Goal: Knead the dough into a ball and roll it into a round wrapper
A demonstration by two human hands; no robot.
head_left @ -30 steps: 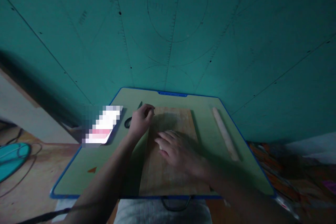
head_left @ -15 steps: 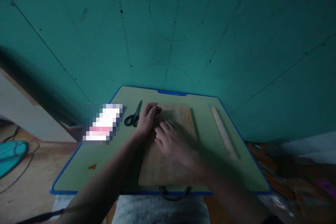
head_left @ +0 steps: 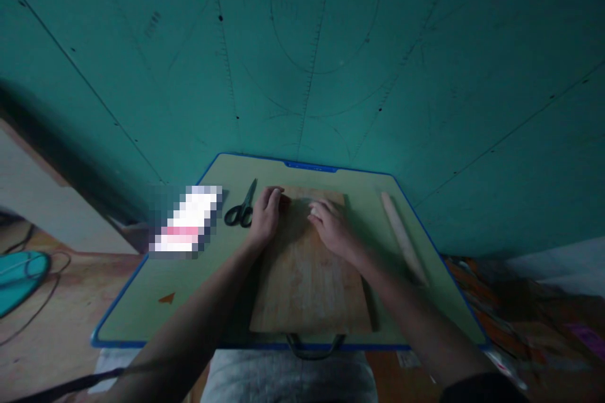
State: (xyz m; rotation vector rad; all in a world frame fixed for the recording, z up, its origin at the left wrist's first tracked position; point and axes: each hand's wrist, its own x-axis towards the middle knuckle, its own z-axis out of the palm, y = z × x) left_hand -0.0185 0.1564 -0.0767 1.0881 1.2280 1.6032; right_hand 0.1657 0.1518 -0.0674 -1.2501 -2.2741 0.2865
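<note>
A wooden board (head_left: pixel 312 289) lies on the pale green table (head_left: pixel 198 321), its dark handle at the near edge. At the board's upper left edge is my left hand (head_left: pixel 267 211), fingers curled; anything within them is hidden. My right hand (head_left: pixel 329 225) rests over the upper right part of the board, with its fingertips pinched around something small and pale that I cannot make out. Dark-handled scissors (head_left: pixel 242 211) lie just left of my left hand. Right of the board lies a wooden rolling pin (head_left: pixel 404 238).
A blurred-out bright rectangular object (head_left: pixel 189 220) sits at the table's left edge. Near the front left is a small orange triangular piece (head_left: pixel 167 297). A green wall (head_left: pixel 302 63) rises behind the table. Cables and a teal object (head_left: pixel 21 280) are on the floor at left.
My right hand has moved away from my left hand, to the right and slightly farther up the board. My left hand has stayed nearly in place.
</note>
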